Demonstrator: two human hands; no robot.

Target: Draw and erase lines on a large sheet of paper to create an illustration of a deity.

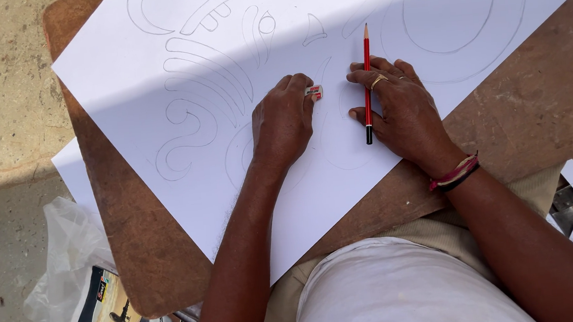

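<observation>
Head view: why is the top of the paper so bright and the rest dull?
Head view: sunlight falls across the top of the paper, almost washing out the pencil lines there; shade covers the lower part, where the left hand presses an eraser and the right hand holds a red pencil. Everything looks sharp, with no blur.

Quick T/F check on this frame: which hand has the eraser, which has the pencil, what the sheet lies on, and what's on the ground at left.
1. The left hand presses a small eraser on the paper. True.
2. The red pencil is in the left hand. False: it lies under the fingers of the right hand, tip pointing away from the person.
3. The white sheet is blank. False: it carries curved pencil outlines.
4. The sheet lies on a brown board. True.
5. A clear plastic bag lies on the ground at the left. True.
</observation>
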